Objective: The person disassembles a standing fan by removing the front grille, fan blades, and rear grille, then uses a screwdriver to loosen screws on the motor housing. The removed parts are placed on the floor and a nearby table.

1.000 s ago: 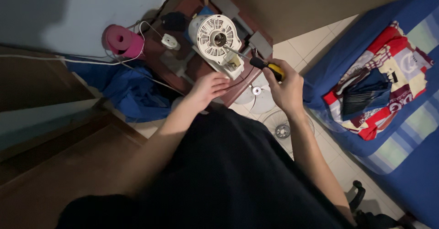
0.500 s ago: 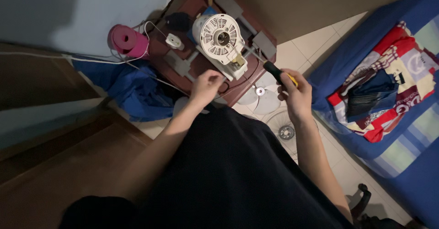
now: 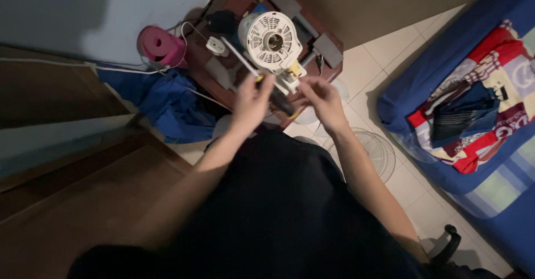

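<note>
— What is carrying everything here?

— A small dark reddish-brown bench (image 3: 234, 98) is standing on a pale tiled floor (image 3: 384, 50). A white round fan motor housing (image 3: 270, 38) is sitting on it, beside a white plug (image 3: 214, 45), grey flat blocks (image 3: 326, 49) and a dark bundle (image 3: 223, 20).

— And what is lying on the floor?

— A pink roll (image 3: 159, 45) and a crumpled blue cloth (image 3: 167, 103) are lying left of the bench, and a wire fan guard (image 3: 370, 151) is lying to its right. A blue mattress (image 3: 423, 78) is lying on the tiles, carrying a red patterned cloth (image 3: 490, 123).
</note>
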